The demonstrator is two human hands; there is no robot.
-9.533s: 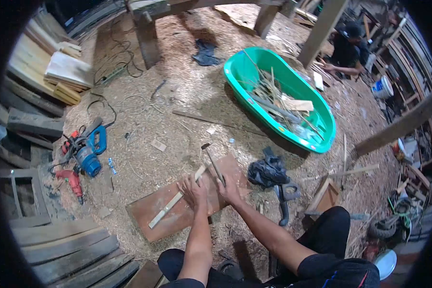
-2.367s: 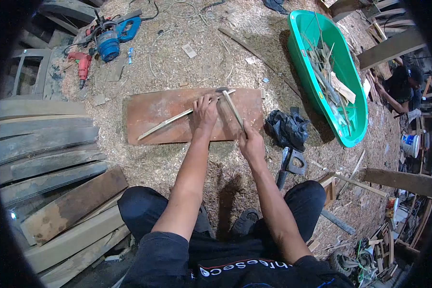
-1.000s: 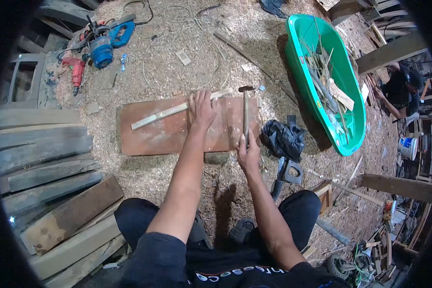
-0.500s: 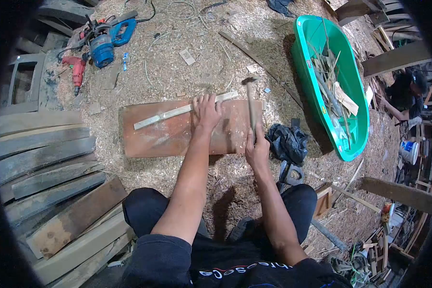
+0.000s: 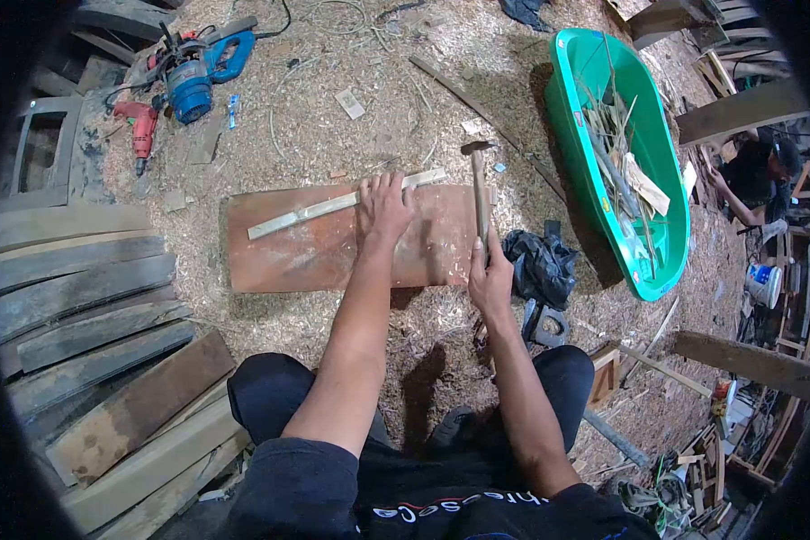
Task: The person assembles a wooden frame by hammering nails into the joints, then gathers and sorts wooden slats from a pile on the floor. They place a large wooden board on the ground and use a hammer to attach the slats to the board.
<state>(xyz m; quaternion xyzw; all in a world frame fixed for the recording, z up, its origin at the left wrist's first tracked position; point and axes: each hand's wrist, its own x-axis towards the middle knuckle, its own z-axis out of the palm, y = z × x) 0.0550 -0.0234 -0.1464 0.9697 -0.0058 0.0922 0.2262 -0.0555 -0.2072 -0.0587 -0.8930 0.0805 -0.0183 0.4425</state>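
Far left: weathered planks (image 5: 90, 297) stacked on the sawdust. Upper left: red drill (image 5: 141, 126) and blue power tool (image 5: 193, 81). Centre: wood strip (image 5: 315, 209) lies slanted along the top edge of the red-brown board (image 5: 288, 256). Left hand (image 5: 385, 207) is flat on the strip's right half, fingers laid across it, pinning rather than clenching. Right hand (image 5: 492, 279) is fisted tight round the lower handle of the hammer (image 5: 481, 198); its head is at the board's upper right corner, just beside the strip's tip. Black bag (image 5: 540, 265) sits right of the board, green tub (image 5: 585, 108) upper right, and another person (image 5: 756, 171) at the right edge.
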